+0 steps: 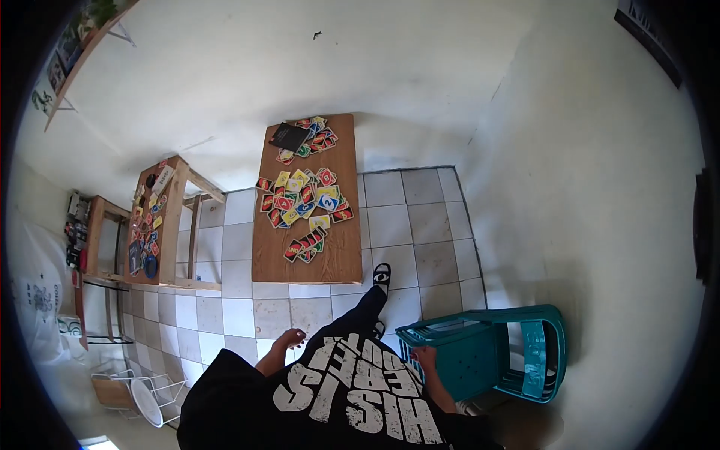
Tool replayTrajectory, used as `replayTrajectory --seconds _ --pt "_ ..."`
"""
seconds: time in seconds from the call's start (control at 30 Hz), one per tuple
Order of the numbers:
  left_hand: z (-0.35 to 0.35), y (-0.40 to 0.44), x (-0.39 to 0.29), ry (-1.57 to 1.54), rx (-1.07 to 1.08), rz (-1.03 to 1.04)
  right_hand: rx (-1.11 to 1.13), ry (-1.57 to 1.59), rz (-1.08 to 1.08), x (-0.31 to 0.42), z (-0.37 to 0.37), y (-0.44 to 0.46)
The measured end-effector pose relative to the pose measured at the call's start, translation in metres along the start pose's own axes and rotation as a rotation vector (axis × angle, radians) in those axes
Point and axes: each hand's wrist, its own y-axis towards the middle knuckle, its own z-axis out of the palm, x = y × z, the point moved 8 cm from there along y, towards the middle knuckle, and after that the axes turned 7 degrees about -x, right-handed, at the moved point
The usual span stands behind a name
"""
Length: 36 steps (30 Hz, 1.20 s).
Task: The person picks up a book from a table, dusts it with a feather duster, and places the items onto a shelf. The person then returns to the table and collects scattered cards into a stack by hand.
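my left hand (292,339) hung loose, fingers a bit bent, short of the brown table (270,259). my right hand (424,357) was at the rim of the teal chair (459,367), right of the brown table and nearer me — couldn't tell if i gripped it. uno cards (304,199) lay mid-table — black box (289,136) on others, table's far end.

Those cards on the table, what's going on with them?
Nobody is touching the cards. They lie in messy piles on the brown table. The person's left hand hangs away from the table. The right hand is at the edge of the green chair, maybe touching it.
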Motion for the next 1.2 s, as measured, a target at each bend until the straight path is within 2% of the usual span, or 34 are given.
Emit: replayTrajectory --seconds 0.07,0.23,0.27,0.33,0.4,0.43,0.47,0.53,0.6,0.7,0.8,0.9,0.93,1.03,1.1,1.17,1.2 --pt "-0.006 0.035 -0.031 0.003 -0.031 0.032 -0.095 -0.129 0.024 -0.001 -0.024 -0.002" --pt "-0.012 0.122 -0.152 0.113 -0.093 0.236 -0.240 -0.523 -0.318 0.055 -0.081 0.029" --pt "-0.011 0.147 -0.183 0.136 -0.139 0.305 -0.252 -0.522 -0.279 0.066 -0.092 0.041" --pt "0.007 0.184 -0.239 0.067 0.074 0.230 -0.268 -0.531 -0.192 0.083 -0.115 0.061" --pt "0.006 0.180 -0.329 -0.185 0.218 0.283 -0.242 -0.752 -0.438 0.105 -0.127 0.096" --pt "-0.010 0.160 -0.382 -0.251 0.203 0.427 -0.143 -1.066 -0.782 0.113 -0.123 0.111" --pt "-0.025 0.137 -0.431 -0.316 0.189 0.561 -0.190 -0.767 -0.521 0.143 -0.134 0.131" --pt "-0.035 0.143 -0.482 -0.284 0.039 0.674 -0.271 -0.168 0.038 0.181 -0.124 0.142" --pt "-0.044 0.148 -0.509 -0.318 -0.080 0.633 -0.254 -0.077 -0.029 0.210 -0.121 0.188" --pt "-0.043 0.178 -0.517 -0.046 -0.174 0.684 -0.165 -0.210 -0.092 0.287 -0.089 0.232" --pt "-0.043 0.201 -0.486 0.067 -0.187 0.510 -0.081 -0.323 -0.117 0.331 -0.060 0.276" --pt "-0.045 0.210 -0.439 -0.206 -0.097 0.301 0.012 -0.414 -0.124 0.369 -0.033 0.323" --pt "-0.054 0.208 -0.427 -0.193 -0.141 0.337 0.035 -0.452 -0.111 0.381 -0.024 0.342" --pt "-0.060 0.207 -0.375 -0.334 -0.142 0.259 0.116 -0.555 -0.082 0.406 -0.004 0.406" --pt "-0.071 0.203 -0.342 -0.137 -0.256 0.041 0.173 -0.525 -0.056 0.429 0.013 0.453" --pt "-0.079 0.177 -0.342 -0.313 -0.182 -0.179 0.196 -0.512 -0.030 0.465 0.037 0.482" --pt "-0.085 0.162 -0.358 -0.397 -0.212 -0.182 0.219 -0.518 -0.027 0.482 0.052 0.499"
